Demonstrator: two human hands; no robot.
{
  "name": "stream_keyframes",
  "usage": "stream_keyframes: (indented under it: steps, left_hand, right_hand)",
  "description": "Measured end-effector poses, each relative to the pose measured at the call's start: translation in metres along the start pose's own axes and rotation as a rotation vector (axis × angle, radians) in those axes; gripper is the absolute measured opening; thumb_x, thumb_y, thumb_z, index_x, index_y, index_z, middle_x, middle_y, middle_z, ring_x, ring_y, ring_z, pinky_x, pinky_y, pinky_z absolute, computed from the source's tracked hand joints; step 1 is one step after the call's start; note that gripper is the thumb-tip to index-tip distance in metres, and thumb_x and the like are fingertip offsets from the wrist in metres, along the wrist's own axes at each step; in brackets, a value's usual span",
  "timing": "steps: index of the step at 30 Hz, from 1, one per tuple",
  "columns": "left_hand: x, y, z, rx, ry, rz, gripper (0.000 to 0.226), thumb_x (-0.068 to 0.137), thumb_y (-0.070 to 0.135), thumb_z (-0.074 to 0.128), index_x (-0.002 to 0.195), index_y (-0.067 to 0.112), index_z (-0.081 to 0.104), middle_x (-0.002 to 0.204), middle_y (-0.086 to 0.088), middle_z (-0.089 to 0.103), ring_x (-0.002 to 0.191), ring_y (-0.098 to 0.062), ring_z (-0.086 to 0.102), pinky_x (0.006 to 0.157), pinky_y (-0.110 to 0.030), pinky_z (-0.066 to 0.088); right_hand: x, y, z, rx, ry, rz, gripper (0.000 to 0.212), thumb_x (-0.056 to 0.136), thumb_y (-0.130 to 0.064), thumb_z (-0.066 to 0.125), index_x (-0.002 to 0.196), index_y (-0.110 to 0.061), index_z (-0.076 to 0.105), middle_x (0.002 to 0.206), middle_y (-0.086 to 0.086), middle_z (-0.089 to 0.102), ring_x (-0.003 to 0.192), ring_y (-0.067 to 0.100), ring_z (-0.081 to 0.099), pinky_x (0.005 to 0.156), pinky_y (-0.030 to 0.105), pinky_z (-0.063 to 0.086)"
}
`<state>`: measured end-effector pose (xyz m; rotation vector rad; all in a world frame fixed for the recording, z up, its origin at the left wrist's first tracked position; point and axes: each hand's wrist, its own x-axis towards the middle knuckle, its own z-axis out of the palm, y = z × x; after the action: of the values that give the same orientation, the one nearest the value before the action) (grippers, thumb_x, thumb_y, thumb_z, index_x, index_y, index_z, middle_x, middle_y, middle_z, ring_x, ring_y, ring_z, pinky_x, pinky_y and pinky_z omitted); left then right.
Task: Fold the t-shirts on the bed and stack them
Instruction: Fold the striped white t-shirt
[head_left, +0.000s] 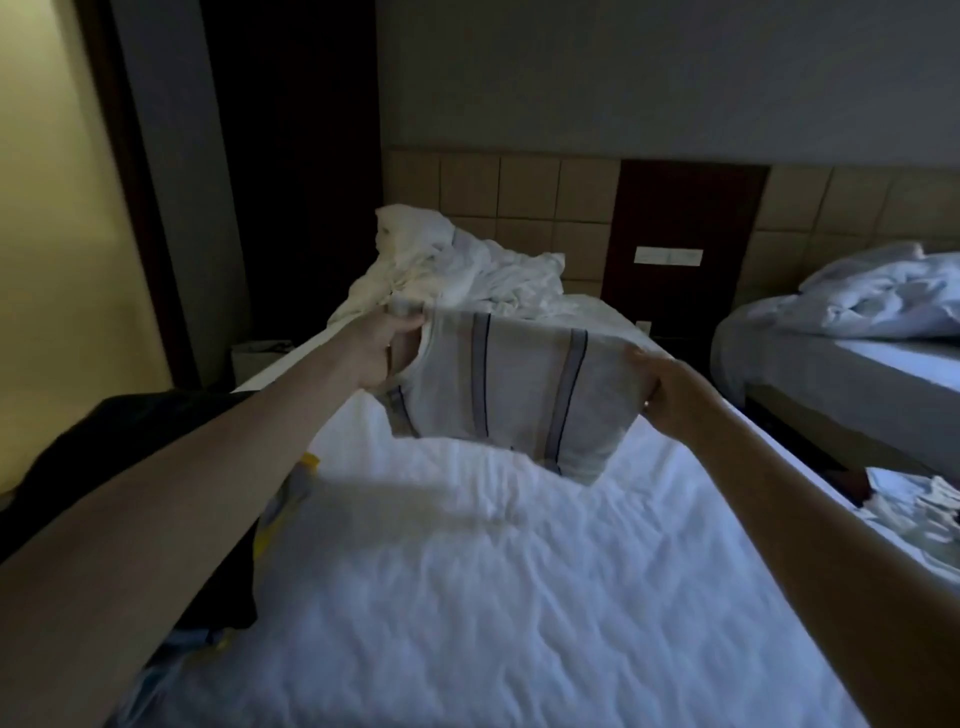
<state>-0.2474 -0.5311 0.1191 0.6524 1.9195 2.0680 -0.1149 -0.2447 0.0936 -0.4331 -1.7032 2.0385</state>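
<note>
A light grey t-shirt (514, 384) with darker stripes hangs stretched between my two hands above the white bed (467, 597). My left hand (387, 348) grips its left edge near the neckline. On the other side my right hand (667, 397) pinches the shirt's right edge. The shirt's lower part droops down and meets the sheet. Dark garments (130, 457) lie piled on the bed's left side under my left arm, with a yellow and pale piece (291, 499) showing beside them.
Crumpled white bedding (457, 265) is heaped at the head of the bed against a tiled headboard (519, 192). A second bed (852, 358) with a rumpled duvet stands to the right across a narrow gap. Pale items (914, 509) lie at the right edge.
</note>
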Motion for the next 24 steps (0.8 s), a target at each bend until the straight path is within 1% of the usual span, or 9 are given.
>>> stream_keyframes:
  steps: [2, 5, 8, 10, 14, 16, 18, 21, 24]
  left_hand:
    - [-0.016, -0.009, -0.007, 0.009, -0.013, 0.051, 0.028, 0.092, 0.013, 0.058, 0.12, 0.013, 0.057, 0.089, 0.0, 0.067, 0.078, -0.015, 0.065, 0.063, -0.026, 0.052]
    - [-0.046, -0.069, -0.017, 0.046, 0.121, -0.158, 0.027, 0.079, 0.01, 0.071, 0.106, 0.009, 0.067, 0.09, -0.01, 0.072, 0.08, -0.023, 0.068, 0.065, -0.029, 0.056]
    - [-0.101, -0.153, -0.014, 0.132, 0.194, -0.452, 0.009, 0.073, 0.003, 0.075, 0.068, 0.01, 0.072, 0.062, -0.003, 0.071, 0.076, -0.019, 0.066, 0.067, -0.026, 0.052]
    - [-0.13, -0.189, -0.007, 0.236, 0.248, -0.458, 0.014, 0.081, 0.006, 0.072, 0.071, 0.013, 0.066, 0.052, 0.008, 0.064, 0.078, -0.02, 0.062, 0.064, -0.026, 0.047]
    - [-0.142, -0.197, 0.001, 0.442, 0.385, -0.41, 0.033, 0.088, 0.038, 0.061, 0.066, 0.014, 0.059, 0.074, -0.009, 0.06, 0.074, -0.023, 0.056, 0.068, -0.03, 0.037]
    - [-0.14, -0.192, -0.004, 0.52, 0.418, -0.409, 0.032, 0.088, 0.034, 0.062, 0.065, 0.012, 0.058, 0.076, -0.011, 0.06, 0.078, -0.024, 0.057, 0.068, -0.03, 0.035]
    - [-0.145, -0.191, -0.008, 0.636, 0.409, -0.42, 0.033, 0.087, 0.028, 0.064, 0.062, 0.009, 0.056, 0.071, -0.012, 0.059, 0.078, -0.025, 0.058, 0.065, -0.03, 0.035]
    - [-0.155, -0.203, -0.011, 0.889, 0.344, -0.437, 0.035, 0.089, 0.036, 0.059, 0.065, 0.011, 0.055, 0.083, -0.018, 0.066, 0.086, -0.031, 0.063, 0.069, -0.034, 0.044]
    - [-0.155, -0.199, -0.004, 1.026, 0.408, -0.418, 0.039, 0.082, 0.045, 0.064, 0.096, 0.009, 0.06, 0.106, -0.016, 0.064, 0.102, -0.035, 0.059, 0.081, -0.037, 0.048]
  right_hand:
    - [-0.017, 0.009, -0.01, -0.038, -0.08, 0.017, 0.012, 0.093, -0.012, 0.05, 0.101, -0.014, 0.059, 0.102, -0.001, 0.06, 0.098, 0.015, 0.054, 0.089, 0.03, 0.038]
    - [-0.049, 0.058, -0.033, -0.294, -0.085, 0.086, 0.017, 0.094, -0.008, 0.047, 0.101, -0.017, 0.059, 0.108, -0.002, 0.056, 0.111, 0.017, 0.049, 0.085, 0.028, 0.034]
    - [-0.09, 0.12, -0.051, -0.524, -0.108, 0.326, 0.026, 0.092, -0.031, 0.054, 0.105, -0.011, 0.064, 0.102, 0.003, 0.061, 0.092, 0.019, 0.054, 0.078, 0.029, 0.038]
    - [-0.111, 0.147, -0.056, -0.605, -0.114, 0.441, 0.047, 0.087, -0.046, 0.055, 0.1, -0.002, 0.065, 0.093, 0.012, 0.064, 0.085, 0.024, 0.059, 0.079, 0.033, 0.047]
    - [-0.12, 0.162, -0.047, -0.644, 0.122, 0.291, 0.045, 0.089, -0.045, 0.057, 0.064, -0.008, 0.058, 0.064, 0.009, 0.056, 0.073, 0.026, 0.056, 0.069, 0.033, 0.045]
    - [-0.121, 0.166, -0.049, -0.832, 0.189, 0.205, 0.048, 0.087, -0.048, 0.055, 0.054, -0.013, 0.059, 0.063, 0.006, 0.056, 0.092, 0.028, 0.054, 0.081, 0.038, 0.044]
    - [-0.128, 0.171, -0.055, -1.003, 0.204, 0.176, 0.045, 0.086, -0.049, 0.054, 0.054, -0.018, 0.057, 0.067, -0.001, 0.052, 0.108, 0.026, 0.043, 0.087, 0.036, 0.037]
    - [-0.131, 0.184, -0.065, -1.019, 0.174, 0.15, 0.045, 0.083, -0.046, 0.059, 0.051, -0.014, 0.053, 0.066, -0.005, 0.049, 0.104, 0.031, 0.047, 0.088, 0.042, 0.035]
    - [-0.126, 0.18, -0.06, -1.01, 0.14, 0.217, 0.034, 0.083, -0.044, 0.057, 0.067, -0.014, 0.06, 0.084, 0.005, 0.057, 0.112, 0.034, 0.044, 0.091, 0.043, 0.035]
